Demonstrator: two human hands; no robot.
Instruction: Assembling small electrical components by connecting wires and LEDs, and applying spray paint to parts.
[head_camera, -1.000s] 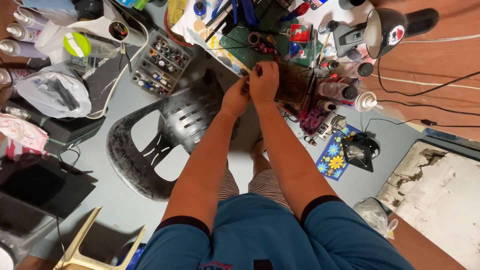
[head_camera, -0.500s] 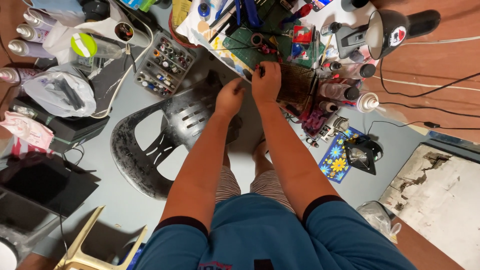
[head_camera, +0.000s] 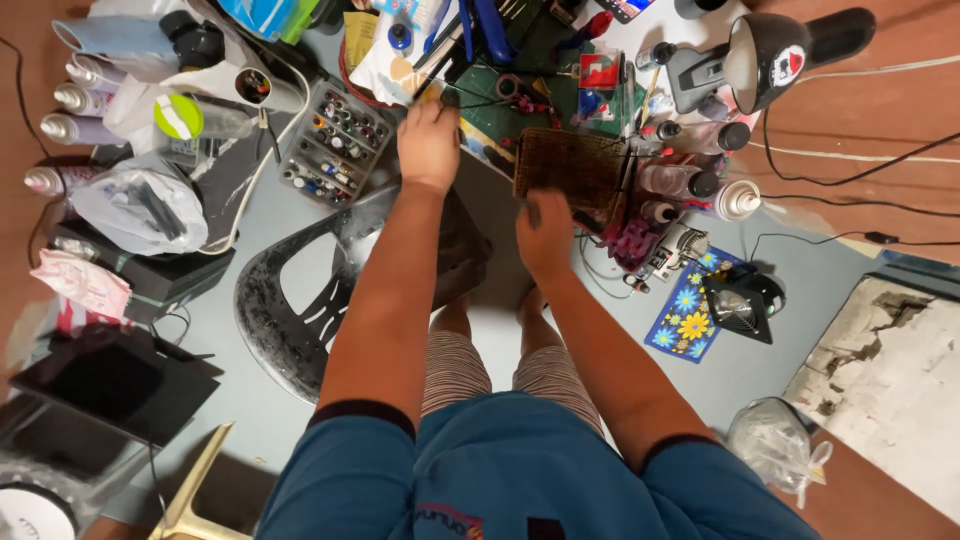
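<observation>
Head view: the left hand (head_camera: 428, 140) reaches to the cluttered surface (head_camera: 520, 105) at upper centre, its fingers curled down on something hidden. The right hand (head_camera: 545, 232), blurred, fingers' state indeterminate, hovers just below the brown woven basket (head_camera: 570, 165), probably light, stiff and best gripped by its rim.

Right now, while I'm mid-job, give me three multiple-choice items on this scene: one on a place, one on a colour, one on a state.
1. The left hand reaches beside the:
A. compartment box
B. small fan
C. clear bag

2. The flower mat is mostly:
A. red
B. blue
C. green

3. The chair is:
A. upright
B. tipped over
C. stacked

A: the hand lies just right of the box.
B: blue ground, yellow flowers.
B: its seat and back lie flat on the floor.
</observation>
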